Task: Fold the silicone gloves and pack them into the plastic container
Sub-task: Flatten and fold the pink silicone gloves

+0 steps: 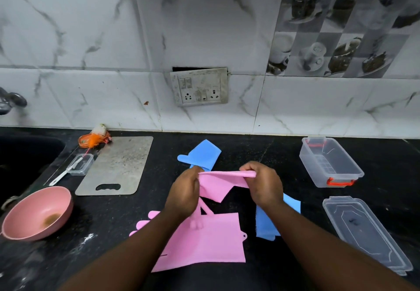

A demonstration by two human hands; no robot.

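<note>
Both hands hold one pink silicone glove (218, 183) above the black counter, folded over along its top edge. My left hand (184, 194) pinches its left end and my right hand (263, 183) pinches its right end. A second pink glove (204, 243) lies flat on the counter below my hands. One blue glove (202, 155) lies behind my hands, another blue glove (268, 224) lies partly under my right forearm. The clear plastic container (329, 162) with red clips stands open at the right. Its clear lid (366, 231) lies in front of it.
A steel cutting board (118, 165) lies at the left centre, with a small clear box (80, 164) and a white utensil beside it. A pink bowl (36, 212) sits near the dark sink (25, 154). An orange scrubber (93, 139) rests by the tiled wall.
</note>
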